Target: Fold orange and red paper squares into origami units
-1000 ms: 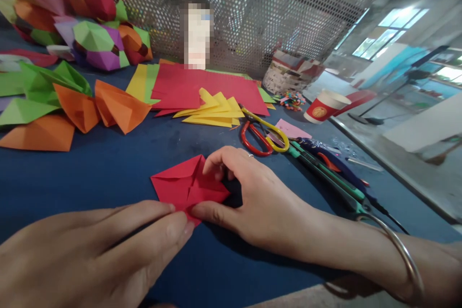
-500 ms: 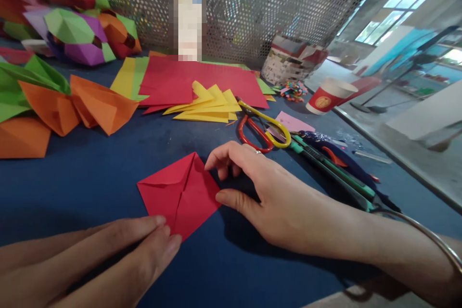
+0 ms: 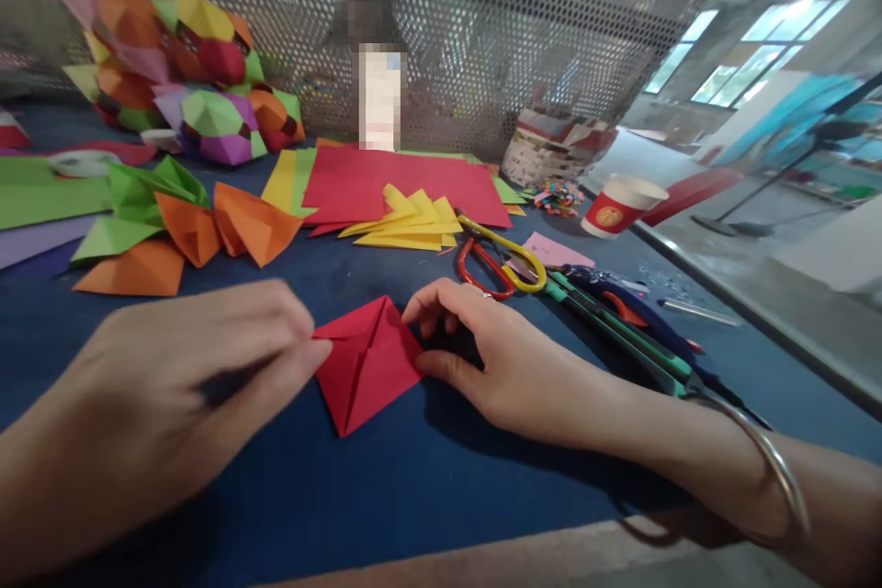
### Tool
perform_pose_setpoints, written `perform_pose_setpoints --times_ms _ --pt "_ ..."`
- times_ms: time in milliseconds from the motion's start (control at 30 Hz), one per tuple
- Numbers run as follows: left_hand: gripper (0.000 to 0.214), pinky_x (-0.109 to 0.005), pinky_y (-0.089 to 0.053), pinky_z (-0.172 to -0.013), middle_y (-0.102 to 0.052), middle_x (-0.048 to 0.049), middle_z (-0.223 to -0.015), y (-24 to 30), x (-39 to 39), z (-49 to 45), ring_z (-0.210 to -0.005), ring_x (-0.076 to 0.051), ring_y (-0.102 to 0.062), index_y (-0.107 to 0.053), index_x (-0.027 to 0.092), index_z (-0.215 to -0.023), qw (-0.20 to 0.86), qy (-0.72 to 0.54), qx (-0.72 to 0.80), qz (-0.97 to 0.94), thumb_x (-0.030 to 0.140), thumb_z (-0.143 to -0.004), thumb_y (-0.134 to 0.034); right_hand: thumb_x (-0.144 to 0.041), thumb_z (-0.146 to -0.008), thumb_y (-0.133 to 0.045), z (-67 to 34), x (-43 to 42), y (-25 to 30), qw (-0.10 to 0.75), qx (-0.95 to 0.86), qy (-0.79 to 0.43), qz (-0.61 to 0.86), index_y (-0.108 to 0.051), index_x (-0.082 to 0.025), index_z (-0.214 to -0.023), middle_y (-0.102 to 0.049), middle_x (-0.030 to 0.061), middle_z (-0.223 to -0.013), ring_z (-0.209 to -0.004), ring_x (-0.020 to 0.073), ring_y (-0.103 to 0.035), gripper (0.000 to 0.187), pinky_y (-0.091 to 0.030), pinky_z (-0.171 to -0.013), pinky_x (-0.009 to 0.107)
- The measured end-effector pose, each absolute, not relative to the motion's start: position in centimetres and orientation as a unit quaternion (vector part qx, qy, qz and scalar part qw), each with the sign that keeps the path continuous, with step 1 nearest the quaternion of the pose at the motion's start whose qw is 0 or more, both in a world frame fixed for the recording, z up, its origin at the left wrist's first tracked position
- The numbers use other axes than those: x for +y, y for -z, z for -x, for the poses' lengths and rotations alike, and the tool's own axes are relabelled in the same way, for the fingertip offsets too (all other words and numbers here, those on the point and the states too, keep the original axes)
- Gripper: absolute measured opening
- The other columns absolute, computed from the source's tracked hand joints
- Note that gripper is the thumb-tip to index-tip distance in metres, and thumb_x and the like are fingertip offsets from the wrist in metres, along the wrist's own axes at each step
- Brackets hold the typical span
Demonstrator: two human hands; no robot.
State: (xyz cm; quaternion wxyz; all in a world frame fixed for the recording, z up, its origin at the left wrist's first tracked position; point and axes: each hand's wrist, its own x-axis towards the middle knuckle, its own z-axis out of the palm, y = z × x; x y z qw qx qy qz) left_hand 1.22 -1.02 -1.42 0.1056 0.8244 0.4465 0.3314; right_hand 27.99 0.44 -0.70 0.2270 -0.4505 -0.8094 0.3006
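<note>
left hand (image 3: 199, 377) has shifted from the near corner of the folded, red, four-sided paper piece (image 3: 368, 372) to its left corner; right hand (image 3: 514, 363) stays at the right corner. left fingers: bunched, tips at the paper; cannot tell whether they pinch. right thumb and index finger: curled, apart. paper lies on the dark-blue tabletop (image 3: 441, 496) between both hands. judged light, thin, crisp, easily miscreased; best held lightly at opposite corners.

Left corner of the folded red paper (image 3: 374, 366) out of sight behind the blurry left hand (image 3: 175, 377)
</note>
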Motion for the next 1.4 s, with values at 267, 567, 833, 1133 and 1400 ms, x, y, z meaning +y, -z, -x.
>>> perform_pose_setpoints --times_ms 267,567,833,1133,1400 --pt "0.056 -0.034 -0.050 -0.067 -0.075 -0.0055 -0.093 0.2 3.4 -3.3 -0.070 -0.022 -0.066 -0.071 0.022 -0.115 0.218 -0.237 0.514 -0.795 0.067 -0.086 -0.056 -0.007 -0.088 -0.070 -27.9 0.4 0.8 0.244 -0.815 -0.294 0.436 -0.063 -0.018 -0.108 -0.070 0.0042 -0.100 -0.089 0.0185 -0.063 0.024 -0.050 -0.082 0.034" --pt "0.059 -0.029 -0.049 -0.061 -0.076 -0.0071 -0.099 -2.3 5.6 -5.7 -0.067 -0.018 -0.062 -0.073 0.017 -0.113 0.384 -0.151 0.452 -0.791 0.050 -0.064 -0.072 -0.008 -0.088 -0.072 -27.8 0.4 0.8 0.248 -0.823 -0.285 0.425 -0.064 -0.016 -0.112 -0.071 0.0054 -0.101 -0.086 0.0174 -0.062 0.027 -0.050 -0.079 0.032" --pt "0.030 -0.026 -0.038 -0.055 -0.058 0.0046 -0.063 -2.1 4.8 -4.8 -0.060 -0.016 -0.053 -0.074 0.020 -0.083 0.383 -0.116 0.442 -0.803 0.042 -0.063 -0.075 -0.008 -0.085 -0.072 -27.8 0.5 0.9 0.246 -0.838 -0.250 0.419 -0.065 -0.016 -0.118 -0.073 0.0069 -0.105 -0.089 0.0189 -0.064 0.034 -0.052 -0.081 0.034" --pt "0.036 -0.028 -0.042 -0.060 -0.060 0.0022 -0.064 -2.0 3.9 -4.1 -0.063 -0.016 -0.053 -0.063 0.022 -0.071 0.371 -0.241 0.457 -0.772 0.057 -0.070 -0.072 -0.030 -0.100 -0.064 -27.3 0.4 0.8 0.334 -0.760 -0.359 0.426 -0.060 -0.017 -0.118 -0.066 0.0021 -0.094 -0.085 0.0166 -0.062 0.022 -0.052 -0.078 0.031" --pt "0.050 -0.028 -0.047 -0.059 -0.059 0.0025 -0.067 -2.7 3.2 -4.4 -0.063 -0.015 -0.052 -0.065 0.021 -0.072 0.384 -0.374 0.473 -0.699 0.066 -0.062 -0.085 -0.070 -0.079 -0.082 -26.8 0.0 0.2 0.335 -0.661 -0.526 0.417 -0.062 -0.019 -0.105 -0.061 -0.0032 -0.080 -0.061 0.0104 -0.051 0.061 -0.042 -0.050 0.023"
